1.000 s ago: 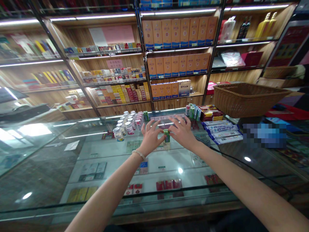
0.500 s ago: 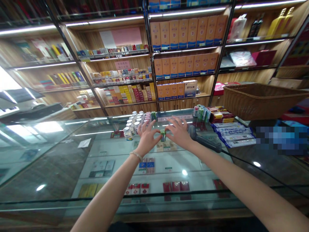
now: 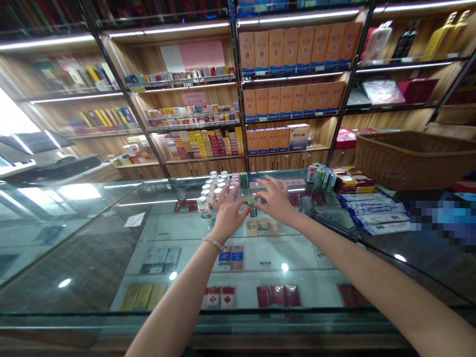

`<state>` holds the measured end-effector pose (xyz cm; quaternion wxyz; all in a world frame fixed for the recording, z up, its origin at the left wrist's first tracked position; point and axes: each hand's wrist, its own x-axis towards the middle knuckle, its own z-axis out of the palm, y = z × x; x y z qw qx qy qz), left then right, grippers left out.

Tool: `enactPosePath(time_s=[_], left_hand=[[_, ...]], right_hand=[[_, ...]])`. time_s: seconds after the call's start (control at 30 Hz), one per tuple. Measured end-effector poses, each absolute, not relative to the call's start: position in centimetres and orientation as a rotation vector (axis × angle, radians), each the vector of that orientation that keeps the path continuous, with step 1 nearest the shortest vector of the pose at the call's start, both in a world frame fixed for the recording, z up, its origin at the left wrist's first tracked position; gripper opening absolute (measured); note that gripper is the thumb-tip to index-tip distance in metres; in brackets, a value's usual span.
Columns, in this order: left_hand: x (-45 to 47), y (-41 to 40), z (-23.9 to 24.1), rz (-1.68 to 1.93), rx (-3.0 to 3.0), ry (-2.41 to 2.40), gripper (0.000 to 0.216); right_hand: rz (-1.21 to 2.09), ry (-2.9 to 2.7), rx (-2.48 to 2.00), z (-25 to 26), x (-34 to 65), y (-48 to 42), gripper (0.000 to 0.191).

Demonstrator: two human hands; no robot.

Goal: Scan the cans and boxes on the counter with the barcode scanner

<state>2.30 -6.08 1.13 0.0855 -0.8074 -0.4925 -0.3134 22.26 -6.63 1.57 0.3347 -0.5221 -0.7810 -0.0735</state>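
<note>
A small green container (image 3: 252, 203) is pinched between both hands over the glass counter (image 3: 208, 270). My left hand (image 3: 228, 213) grips its left side with thumb and finger, the other fingers raised. From the opposite side, my right hand (image 3: 274, 198) pinches it the same way. Its label is too small to read. Just beyond my left hand stand rows of small white-capped bottles (image 3: 204, 206), with pink ones and a green container (image 3: 243, 179) at their right end. A dark handheld scanner (image 3: 327, 220) lies beside my right forearm.
Several small green, blue and pink containers (image 3: 319, 176) stand at the back right. Near them lie red-and-yellow packs (image 3: 355, 181), blue-and-white packets (image 3: 374, 213) and a wicker basket (image 3: 412, 158). White paper (image 3: 134, 219) lies left. Stocked shelves (image 3: 293, 77) rise behind the counter.
The view has shifted slightly, so most things sit a little farther right. Both hands keep their pinch on the green container, which shows less of its side now.
</note>
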Motion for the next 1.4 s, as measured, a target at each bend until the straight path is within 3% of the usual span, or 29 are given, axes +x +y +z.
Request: enactPosePath(time_s=[0.2, 0.4, 0.67, 1.4], left_hand=[[1.9, -5.8, 0.6, -0.939, -2.325, -1.544, 0.014], [2.1, -6.3, 0.4, -0.924, -2.238, -1.612, 0.031], [3.0, -6.9, -0.5, -0.796, -2.218, -1.562, 0.079], [2.8, -6.2, -3.1, -0.636, -2.229, -1.517, 0.077]], right_hand=[[-0.149, -2.054, -1.397, 1.6, 21.2, -5.2, 0.014], [-0.161, -1.974, -1.389, 1.1, 20.5, -2.2, 0.015], [-0.187, -1.897, -1.425, 0.7, 20.2, 2.6, 0.02], [-0.234, -1.791, -1.546, -1.5, 18.8, 6.2, 0.026]])
